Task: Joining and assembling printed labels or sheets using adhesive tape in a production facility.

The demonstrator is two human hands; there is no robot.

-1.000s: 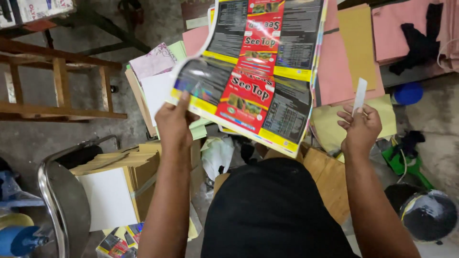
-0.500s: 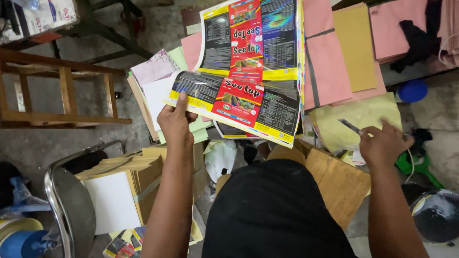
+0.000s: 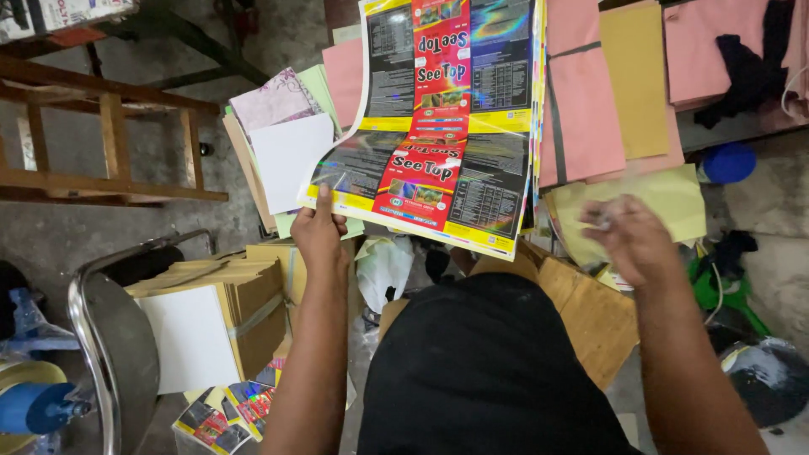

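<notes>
Single head-worn view, looking steeply down.

Set above the lap, facing forward and down over both forearms; close on the left hand (image 3: pixel 320 232) gripping the printed sheet (image 3: pixel 438 135) and the blurred right hand (image 3: pixel 632 240), farther from the pink paper stacks (image 3: pixel 590 109), the wooden frame (image 3: pixel 109 135) and the floor.

Print or paper workshop, stacked coloured paper sheets (image 3: pixel 590 118), bundled card (image 3: pixel 244 312) (strapped), bare concrete floor (image 3: pixel 67 236)
</notes>
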